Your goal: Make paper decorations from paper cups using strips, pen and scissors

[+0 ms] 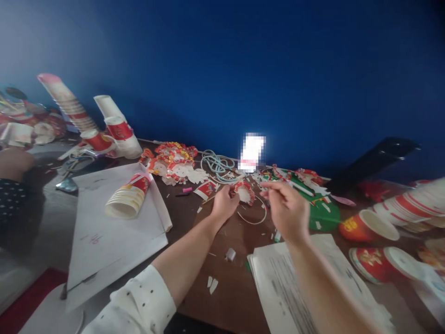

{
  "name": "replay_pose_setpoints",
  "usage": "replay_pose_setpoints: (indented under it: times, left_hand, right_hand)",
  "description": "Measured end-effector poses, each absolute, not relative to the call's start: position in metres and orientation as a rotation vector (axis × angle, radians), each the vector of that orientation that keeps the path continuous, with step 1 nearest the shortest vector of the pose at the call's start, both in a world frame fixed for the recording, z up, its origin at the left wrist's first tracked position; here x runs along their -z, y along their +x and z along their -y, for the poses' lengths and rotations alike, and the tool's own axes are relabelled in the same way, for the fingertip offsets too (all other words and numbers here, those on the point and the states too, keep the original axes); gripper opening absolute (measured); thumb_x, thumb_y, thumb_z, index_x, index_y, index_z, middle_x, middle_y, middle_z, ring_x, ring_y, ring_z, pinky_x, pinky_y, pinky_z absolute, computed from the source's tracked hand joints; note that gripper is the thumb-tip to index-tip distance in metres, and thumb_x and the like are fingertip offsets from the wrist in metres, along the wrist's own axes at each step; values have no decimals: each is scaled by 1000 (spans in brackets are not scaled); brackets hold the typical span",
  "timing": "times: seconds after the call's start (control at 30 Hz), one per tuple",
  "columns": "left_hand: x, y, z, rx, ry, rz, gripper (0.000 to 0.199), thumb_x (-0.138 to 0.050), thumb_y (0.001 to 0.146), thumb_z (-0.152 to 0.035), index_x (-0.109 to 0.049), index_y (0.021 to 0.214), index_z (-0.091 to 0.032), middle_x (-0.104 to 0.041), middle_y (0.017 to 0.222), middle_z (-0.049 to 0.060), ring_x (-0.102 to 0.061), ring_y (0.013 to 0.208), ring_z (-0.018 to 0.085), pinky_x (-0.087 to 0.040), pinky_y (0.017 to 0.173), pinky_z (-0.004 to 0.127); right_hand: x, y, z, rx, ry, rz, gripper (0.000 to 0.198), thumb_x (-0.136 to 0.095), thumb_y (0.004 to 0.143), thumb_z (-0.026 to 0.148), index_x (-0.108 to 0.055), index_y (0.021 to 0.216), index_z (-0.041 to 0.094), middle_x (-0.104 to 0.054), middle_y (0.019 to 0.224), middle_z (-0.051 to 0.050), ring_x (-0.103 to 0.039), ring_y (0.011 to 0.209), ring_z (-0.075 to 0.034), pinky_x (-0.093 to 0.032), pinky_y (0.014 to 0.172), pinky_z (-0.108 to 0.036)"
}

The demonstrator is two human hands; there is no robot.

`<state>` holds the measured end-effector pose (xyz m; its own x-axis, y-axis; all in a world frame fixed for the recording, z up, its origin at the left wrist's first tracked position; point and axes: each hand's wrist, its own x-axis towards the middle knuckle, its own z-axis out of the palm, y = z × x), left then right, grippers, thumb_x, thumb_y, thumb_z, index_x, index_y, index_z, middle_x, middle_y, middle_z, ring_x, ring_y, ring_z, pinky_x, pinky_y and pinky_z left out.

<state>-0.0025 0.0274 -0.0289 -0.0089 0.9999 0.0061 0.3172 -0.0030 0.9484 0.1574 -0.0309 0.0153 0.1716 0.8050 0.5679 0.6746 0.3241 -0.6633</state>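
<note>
A white, dark-dotted cloth sleeve [142, 297] lies nearest, below-left of a frilled red-and-white paper piece [245, 193] at the brown table [198, 301] — the left hand [225, 203] has its fingers clamped on that piece. Right of it, the right hand [288, 208] has its fingers together — whether around something, I cannot tell.

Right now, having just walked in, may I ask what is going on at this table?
The person's left hand holds a small red-and-white paper piece above the table. The right hand is raised beside it, apart from it; whether its fingers hold anything is unclear. Similar pieces lie heaped beyond, and nested cups lie sideways at left.
</note>
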Motion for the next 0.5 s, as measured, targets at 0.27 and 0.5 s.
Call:
replay_pose_setpoints:
  times: [0.27, 0.5]
  left_hand:
    - [21, -5, -18, -762, 1805, -1820, 38, -57, 87, -26, -61, 123, -14, -74, 99, 11, -69, 95, 26, -51, 85, 33]
    - [21, -9, -15, -780, 1828, -1821, 38, -56, 87, -23, -60, 124, -14, -74, 100, 11, -70, 94, 25, -51, 85, 32]
  right_hand:
    - [27, 166, 9, -30, -1448, 1562, 30, -44, 91, 19, -73, 100, 17, -74, 98, -9, -69, 92, -20, -55, 85, -34]
    - [24, 179, 26, 173, -1760, 1824, 32, -54, 90, 23, -69, 118, 18, -71, 105, -11, -63, 100, -26, -51, 89, -39]
